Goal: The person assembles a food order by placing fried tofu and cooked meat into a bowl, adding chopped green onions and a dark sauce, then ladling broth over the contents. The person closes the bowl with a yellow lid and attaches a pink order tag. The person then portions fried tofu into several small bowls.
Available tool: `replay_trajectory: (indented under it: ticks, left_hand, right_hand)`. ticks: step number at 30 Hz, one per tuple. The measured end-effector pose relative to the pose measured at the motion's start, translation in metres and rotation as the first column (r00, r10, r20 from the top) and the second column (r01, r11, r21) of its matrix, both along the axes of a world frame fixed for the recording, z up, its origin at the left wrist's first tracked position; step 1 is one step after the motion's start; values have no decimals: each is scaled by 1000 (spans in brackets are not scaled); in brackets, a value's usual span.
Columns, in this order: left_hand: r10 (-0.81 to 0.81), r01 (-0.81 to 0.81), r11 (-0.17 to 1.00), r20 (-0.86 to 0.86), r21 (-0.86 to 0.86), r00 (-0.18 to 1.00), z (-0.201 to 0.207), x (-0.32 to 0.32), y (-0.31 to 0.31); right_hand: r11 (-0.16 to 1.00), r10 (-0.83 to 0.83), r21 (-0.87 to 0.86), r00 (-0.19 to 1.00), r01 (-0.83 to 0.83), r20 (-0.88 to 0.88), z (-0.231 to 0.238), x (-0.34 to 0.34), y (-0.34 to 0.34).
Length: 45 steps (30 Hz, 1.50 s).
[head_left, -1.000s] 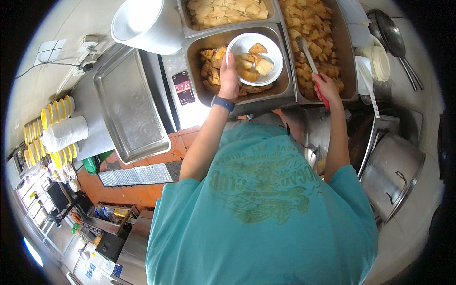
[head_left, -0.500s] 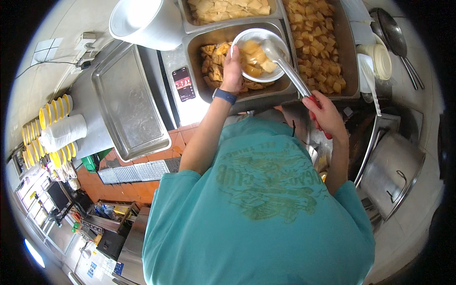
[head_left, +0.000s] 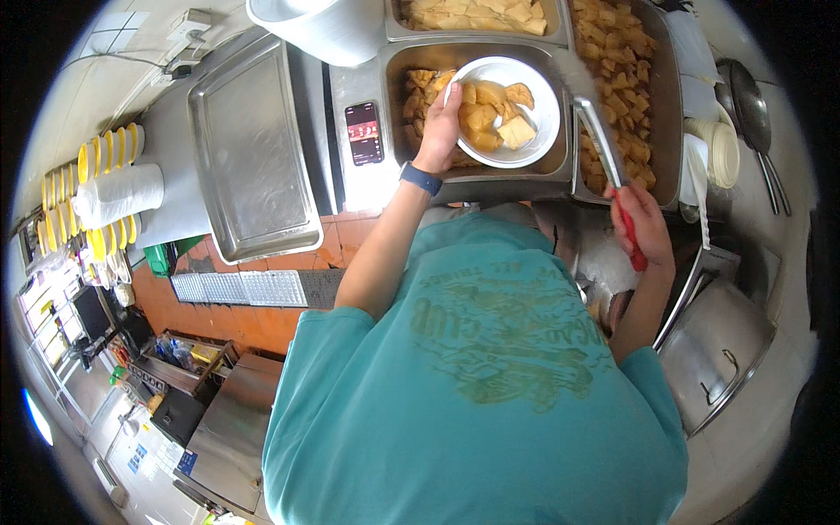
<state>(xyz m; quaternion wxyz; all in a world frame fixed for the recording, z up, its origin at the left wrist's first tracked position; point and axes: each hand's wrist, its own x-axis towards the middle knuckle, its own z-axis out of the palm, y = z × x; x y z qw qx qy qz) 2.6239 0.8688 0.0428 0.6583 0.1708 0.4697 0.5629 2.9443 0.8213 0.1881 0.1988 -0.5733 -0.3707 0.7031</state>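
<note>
My left hand (head_left: 439, 133) grips a white bowl (head_left: 539, 124) by its left rim, thumb over the edge. Several chunks of brown-stewed food (head_left: 484, 112) and a pale yellow piece lie in the bowl. It is held above a steel pan (head_left: 553, 164) of browned pieces, partly hiding them. In my right hand (head_left: 646, 226) is a long metal serving spoon (head_left: 602, 138), closed round its red handle. The spoon's head is smeared by motion, over the divide between that pan and the right-hand pan of diced brown chunks (head_left: 619, 96).
Pale flat slices fill another pan (head_left: 472, 16) at the back. A white bucket (head_left: 319, 31), a phone (head_left: 364, 133) and a big steel tray (head_left: 254, 157) stand left. Stacked pale bowls (head_left: 713, 149), two dark pans (head_left: 745, 105) and a lidded steel box (head_left: 722, 350) are on the right.
My right hand has drawn the spoon out of the bowl and to the right. The bowl's contents now show more fully. The whole view has shifted slightly.
</note>
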Motion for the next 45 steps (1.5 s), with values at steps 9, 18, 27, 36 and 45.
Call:
replay_trajectory:
  ticks: [9, 18, 27, 36, 45]
  left_hand:
    - [456, -441, 890, -207, 118, 866, 19, -145, -58]
    - [662, -686, 692, -182, -225, 727, -194, -483, -100]
    - [670, -685, 702, -506, 195, 543, -82, -464, 9]
    - [200, 17, 979, -969, 205, 144, 143, -306, 210]
    - [-99, 36, 984, -707, -173, -701, 140, -290, 238]
  right_hand:
    - [957, -92, 208, 465, -204, 881, -64, 67, 19]
    - [960, -268, 234, 738, 152, 619, -83, 76, -12]
    - [977, -65, 123, 309, -173, 949, -78, 88, -14]
    - [939, -10, 81, 209, -334, 978, -134, 85, 45]
    - [943, -31, 140, 339, -302, 940, -174, 73, 68]
